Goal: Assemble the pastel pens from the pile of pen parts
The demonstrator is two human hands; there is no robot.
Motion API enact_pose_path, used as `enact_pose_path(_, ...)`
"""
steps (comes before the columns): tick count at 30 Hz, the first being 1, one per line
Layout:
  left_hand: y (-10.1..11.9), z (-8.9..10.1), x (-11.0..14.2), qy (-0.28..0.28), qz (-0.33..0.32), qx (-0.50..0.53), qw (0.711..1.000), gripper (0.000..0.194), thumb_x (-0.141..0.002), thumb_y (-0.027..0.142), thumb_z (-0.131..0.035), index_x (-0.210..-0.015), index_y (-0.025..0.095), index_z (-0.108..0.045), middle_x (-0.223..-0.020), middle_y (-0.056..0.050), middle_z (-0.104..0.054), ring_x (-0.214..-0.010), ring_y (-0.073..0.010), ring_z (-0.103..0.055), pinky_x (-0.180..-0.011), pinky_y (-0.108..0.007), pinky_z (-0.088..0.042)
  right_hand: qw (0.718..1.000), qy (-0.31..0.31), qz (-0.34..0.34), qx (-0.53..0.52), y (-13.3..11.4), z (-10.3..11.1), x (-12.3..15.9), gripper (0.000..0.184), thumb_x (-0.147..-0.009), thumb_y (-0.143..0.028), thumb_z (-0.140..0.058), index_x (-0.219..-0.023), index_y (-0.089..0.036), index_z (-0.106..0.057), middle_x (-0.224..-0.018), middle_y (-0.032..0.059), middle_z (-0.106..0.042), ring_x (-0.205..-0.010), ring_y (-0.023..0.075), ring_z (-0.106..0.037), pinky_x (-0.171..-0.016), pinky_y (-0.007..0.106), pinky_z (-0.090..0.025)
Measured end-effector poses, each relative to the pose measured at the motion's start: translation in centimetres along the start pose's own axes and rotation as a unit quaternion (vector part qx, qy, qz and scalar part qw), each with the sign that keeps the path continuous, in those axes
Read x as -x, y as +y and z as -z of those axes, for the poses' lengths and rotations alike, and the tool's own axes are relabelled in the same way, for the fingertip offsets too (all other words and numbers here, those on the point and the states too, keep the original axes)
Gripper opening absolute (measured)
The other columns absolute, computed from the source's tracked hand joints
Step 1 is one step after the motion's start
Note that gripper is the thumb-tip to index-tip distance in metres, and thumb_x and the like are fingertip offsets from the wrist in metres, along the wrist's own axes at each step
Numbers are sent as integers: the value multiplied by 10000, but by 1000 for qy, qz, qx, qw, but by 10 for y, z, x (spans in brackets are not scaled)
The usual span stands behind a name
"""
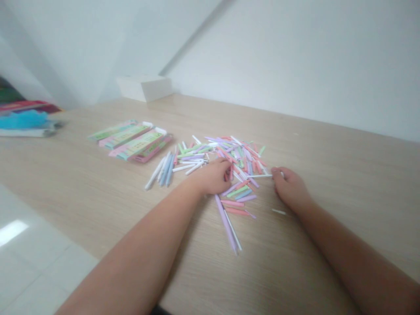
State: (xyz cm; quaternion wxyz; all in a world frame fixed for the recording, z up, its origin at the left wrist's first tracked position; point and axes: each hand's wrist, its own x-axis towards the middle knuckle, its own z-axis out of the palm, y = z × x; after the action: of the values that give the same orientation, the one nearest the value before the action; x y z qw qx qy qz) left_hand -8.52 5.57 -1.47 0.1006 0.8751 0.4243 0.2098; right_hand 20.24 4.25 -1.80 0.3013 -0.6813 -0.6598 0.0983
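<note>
Many pastel pen parts, in pink, purple, green and white, lie heaped on the table. At the heap's near edge my left hand has its fingers curled in among the pieces; what they hold, if anything, is hidden. To the right, my right hand pinches the end of a thin white stick, which looks like a pen refill and points left over the heap. Below my left hand lie a long purple pen barrel and a thin white stick beside it. Short pink pieces lie nearby.
Pastel flat boxes lie left of the heap, with several white and blue pens in front. A white box stands near the wall. A blue item sits far left. A small white piece lies below my right hand.
</note>
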Motion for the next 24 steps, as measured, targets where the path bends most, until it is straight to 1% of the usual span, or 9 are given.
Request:
enact_pose_path(7,4,3,-2,13,48,13,999,329,-825,320,-611,-1119,172,-621,-1138,-129,-652,-1088,-277,-643,-1013,-412,-528,1000,-10,0,-8,-3,3,2,430,-974,-531,-417,-747,-223,-613,-629,28,-621,-659,212,-576,-625,325,-375)
enact_pose_path(10,6,4,-1,12,37,16,999,305,-828,287,-585,-1104,170,-639,-1161,-131,-649,-1092,-266,-645,-1033,-403,-522,1000,-12,-6,2,-4,4,1,435,-973,-536,-413,-734,-226,-603,-648,31,-629,-665,212,-577,-627,326,-374)
enact_pose_path(14,9,3,-2,5,17,15,1000,337,-821,220,-540,-1129,168,-666,-1244,-133,-648,-1175,-256,-629,-1087,-377,-494,1000,-7,2,-3,-3,2,0,416,-970,-526,-425,-771,-223,-629,-708,40,-659,-699,215,-587,-637,325,-376)
enact_pose_path(17,8,2,-3,-4,12,5,1000,362,-802,163,-511,-1122,167,-681,-1284,-125,-662,-1226,-255,-617,-1105,-367,-479,1000,-10,3,-3,-2,1,0,432,-975,-542,-420,-748,-227,-610,-675,31,-640,-676,208,-575,-626,322,-369)
enact_pose_path(21,5,1,-3,-15,14,-5,1000,386,-791,121,-489,-1121,187,-679,-1257,-100,-702,-1190,-246,-644,-1068,-366,-497,1000,-6,14,5,0,0,0,427,-979,-535,-421,-747,-228,-607,-656,24,-620,-665,203,-560,-615,316,-356)
enact_pose_path(24,3,1,-2,-3,7,-12,1000,374,-808,147,-503,-1137,203,-672,-1221,-88,-714,-1147,-243,-658,-1033,-364,-510,1000,-7,16,7,0,0,0,420,-980,-527,-424,-751,-227,-607,-666,21,-616,-675,201,-558,-618,313,-355)
